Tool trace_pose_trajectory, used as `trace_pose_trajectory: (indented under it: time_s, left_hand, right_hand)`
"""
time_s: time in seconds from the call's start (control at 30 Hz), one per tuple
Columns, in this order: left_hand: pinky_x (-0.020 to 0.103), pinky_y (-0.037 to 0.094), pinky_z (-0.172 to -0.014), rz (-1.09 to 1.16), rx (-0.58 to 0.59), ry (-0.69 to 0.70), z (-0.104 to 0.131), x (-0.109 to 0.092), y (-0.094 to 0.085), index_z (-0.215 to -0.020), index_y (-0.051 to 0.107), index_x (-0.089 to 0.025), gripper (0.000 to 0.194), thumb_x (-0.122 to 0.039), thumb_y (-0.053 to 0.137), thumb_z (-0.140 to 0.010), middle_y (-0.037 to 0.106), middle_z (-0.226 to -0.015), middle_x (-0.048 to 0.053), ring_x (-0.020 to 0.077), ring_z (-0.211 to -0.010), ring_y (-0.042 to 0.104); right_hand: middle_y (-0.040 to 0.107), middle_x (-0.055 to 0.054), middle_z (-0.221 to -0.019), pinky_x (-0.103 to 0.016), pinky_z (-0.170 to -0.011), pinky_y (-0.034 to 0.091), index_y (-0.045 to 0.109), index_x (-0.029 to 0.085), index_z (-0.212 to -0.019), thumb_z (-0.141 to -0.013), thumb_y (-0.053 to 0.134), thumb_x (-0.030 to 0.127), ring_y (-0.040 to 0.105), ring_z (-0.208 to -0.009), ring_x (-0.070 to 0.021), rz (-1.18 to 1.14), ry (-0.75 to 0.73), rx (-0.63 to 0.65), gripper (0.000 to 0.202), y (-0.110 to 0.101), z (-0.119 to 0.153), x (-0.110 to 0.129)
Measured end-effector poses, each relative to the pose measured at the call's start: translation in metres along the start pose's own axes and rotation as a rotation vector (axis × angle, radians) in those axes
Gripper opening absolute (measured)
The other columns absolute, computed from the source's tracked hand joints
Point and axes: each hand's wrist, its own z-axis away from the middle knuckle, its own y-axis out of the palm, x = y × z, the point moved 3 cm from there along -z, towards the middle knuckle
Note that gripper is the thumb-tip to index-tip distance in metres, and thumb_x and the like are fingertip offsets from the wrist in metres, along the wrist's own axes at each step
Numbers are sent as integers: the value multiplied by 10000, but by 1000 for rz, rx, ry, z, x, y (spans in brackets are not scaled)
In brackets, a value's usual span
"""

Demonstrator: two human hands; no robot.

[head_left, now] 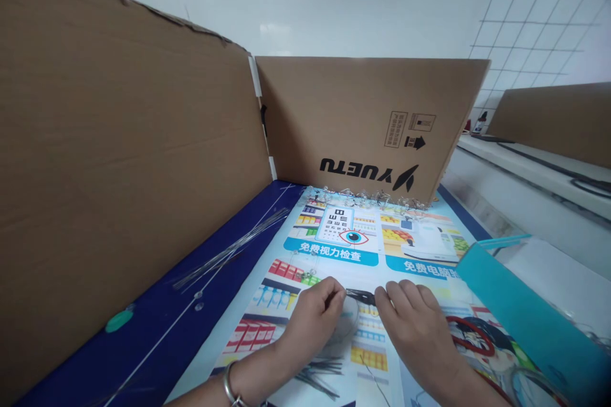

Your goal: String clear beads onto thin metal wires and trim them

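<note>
My right hand (415,324) is wrapped round a pair of pliers, whose dark narrow jaws (361,296) point left. Thumb and fingers pinched, my left hand (315,315) meets the tips of those jaws; what it holds is too small to make out. Beneath my left hand lie several short lengths of wire (322,375) on the printed poster. A single thin wire (375,378) lies between my forearms. Just right of my right hand is a red loop-shaped handle (482,337), partly hidden; I cannot tell whether it belongs to a separate tool.
Cardboard panels stand to the left (128,140) and at the back (334,114). Small clear wired pieces (377,198) line the back panel's foot. A bundle of long wires (233,248) rests on the dark blue surface. A turquoise box (520,311) sits at the right.
</note>
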Motion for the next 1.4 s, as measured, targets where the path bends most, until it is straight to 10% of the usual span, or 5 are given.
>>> trace_pose_trajectory:
  time_s: [1.4]
  left_hand:
    - [200,371,-479,-61,1,-12,-15,14,-10,-725,534,-194,206,-257,368,-828,574,-554,-39,113,-486,554]
  right_hand:
    - [516,-31,-761,-352,-643,259,556,195,-845,-788,540,139,420,-734,-194,-143,76,129,82,25,1,-5]
